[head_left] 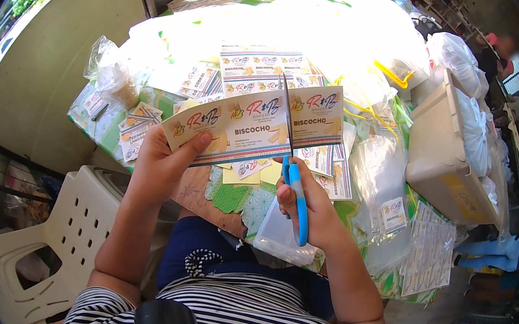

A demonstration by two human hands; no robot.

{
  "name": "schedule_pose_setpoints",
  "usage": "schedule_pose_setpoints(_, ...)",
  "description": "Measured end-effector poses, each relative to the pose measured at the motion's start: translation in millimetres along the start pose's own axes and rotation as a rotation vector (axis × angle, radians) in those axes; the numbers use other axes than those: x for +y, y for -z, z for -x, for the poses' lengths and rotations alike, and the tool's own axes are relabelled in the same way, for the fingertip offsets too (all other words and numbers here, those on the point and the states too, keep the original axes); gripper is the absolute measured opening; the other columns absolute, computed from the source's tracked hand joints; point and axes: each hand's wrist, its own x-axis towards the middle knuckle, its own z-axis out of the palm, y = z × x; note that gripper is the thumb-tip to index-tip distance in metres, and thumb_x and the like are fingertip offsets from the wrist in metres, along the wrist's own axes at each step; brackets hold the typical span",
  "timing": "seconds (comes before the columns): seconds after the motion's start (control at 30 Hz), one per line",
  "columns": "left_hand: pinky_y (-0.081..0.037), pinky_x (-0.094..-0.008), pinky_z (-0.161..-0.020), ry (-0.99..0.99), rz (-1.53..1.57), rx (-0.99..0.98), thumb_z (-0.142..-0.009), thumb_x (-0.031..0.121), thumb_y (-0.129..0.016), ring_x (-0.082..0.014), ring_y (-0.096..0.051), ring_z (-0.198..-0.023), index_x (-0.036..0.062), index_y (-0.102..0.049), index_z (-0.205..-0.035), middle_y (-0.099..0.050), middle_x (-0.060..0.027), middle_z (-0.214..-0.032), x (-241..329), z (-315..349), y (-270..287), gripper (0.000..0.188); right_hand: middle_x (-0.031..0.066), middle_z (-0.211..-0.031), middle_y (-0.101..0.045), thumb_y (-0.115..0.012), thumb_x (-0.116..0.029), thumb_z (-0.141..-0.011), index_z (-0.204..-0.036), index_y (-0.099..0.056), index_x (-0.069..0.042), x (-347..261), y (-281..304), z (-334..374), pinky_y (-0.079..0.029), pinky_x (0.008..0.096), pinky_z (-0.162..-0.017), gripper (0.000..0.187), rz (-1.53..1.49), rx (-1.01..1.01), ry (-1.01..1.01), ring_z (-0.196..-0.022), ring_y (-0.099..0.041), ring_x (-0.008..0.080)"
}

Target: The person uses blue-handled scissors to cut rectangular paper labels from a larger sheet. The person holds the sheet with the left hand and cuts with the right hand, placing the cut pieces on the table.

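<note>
Your left hand [169, 162] is clamping the left end of the label strip [255, 122], thumb pressing on the printed face; the strip is extending rightward from that grip, over the table. Your right hand [314, 205] is wrapping the blue-and-grey handles of the scissors [298, 200], whose metal blade is crossing the strip beside its rightmost label. The strip is showing as thin, flat, rectangular paper. Beyond it, printed sheets [262, 64] are lying flat; right, a boxy beige bin [448, 144] is holding crinkled plastic bags [470, 127].

Your left hand [167, 158] holds a strip of printed labels [252, 125]. Your right hand [314, 202] grips blue-handled scissors [295, 178] across it.
</note>
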Motion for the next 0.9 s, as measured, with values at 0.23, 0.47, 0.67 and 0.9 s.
schedule_pose_setpoints(0.23,-0.051,-0.0255,-0.079,-0.003,0.024,0.014,-0.091,0.005,-0.061,-0.0109,-0.062,-0.091,-0.0057,-0.061,-0.112,-0.068,-0.0097,-0.101,-8,-4,-2,0.024,-0.0026,-0.072,-0.044,-0.057,-0.047,-0.091,-0.130,-0.044,-0.004,8,-1,-8,-0.039,0.0207,-0.055,0.059,-0.118,-0.039,-0.048,-0.059,-0.041,0.0047)
schedule_pose_setpoints(0.47,-0.053,-0.0266,-0.078,0.023,0.029,0.058,-0.090,0.002,-0.061,-0.0133,-0.065,-0.089,-0.0056,-0.060,-0.111,-0.067,-0.0112,-0.102,-18,-7,2,0.023,-0.0035,-0.069,-0.044,-0.060,-0.046,-0.090,-0.126,-0.046,-0.004,3,1,-10,-0.039,0.0207,-0.052,0.057,-0.156,-0.071,-0.203,-0.055,-0.044,0.0041)
schedule_pose_setpoints(0.67,-0.054,-0.0269,-0.076,-0.024,0.178,0.191,-0.090,0.004,-0.061,-0.0147,-0.066,-0.088,-0.0044,-0.060,-0.109,-0.067,-0.0120,-0.101,-15,-21,12,0.021,-0.0010,-0.076,-0.044,-0.057,-0.040,-0.094,-0.136,-0.037,-0.004,1,-1,-9,-0.040,0.0222,-0.060,0.059,0.030,-0.083,-0.139,-0.065,-0.043,0.0072)
schedule_pose_setpoints(0.9,-0.052,-0.0276,-0.079,-0.117,0.196,0.109,-0.091,0.005,-0.061,-0.0144,-0.065,-0.089,-0.0037,-0.061,-0.109,-0.067,-0.0128,-0.104,-6,-31,-9,0.021,0.0007,-0.081,-0.041,-0.058,-0.030,-0.095,-0.142,-0.028,-0.004,-10,-4,-5,-0.037,0.0232,-0.068,0.061,0.142,-0.279,-0.030,-0.073,-0.038,0.0092)
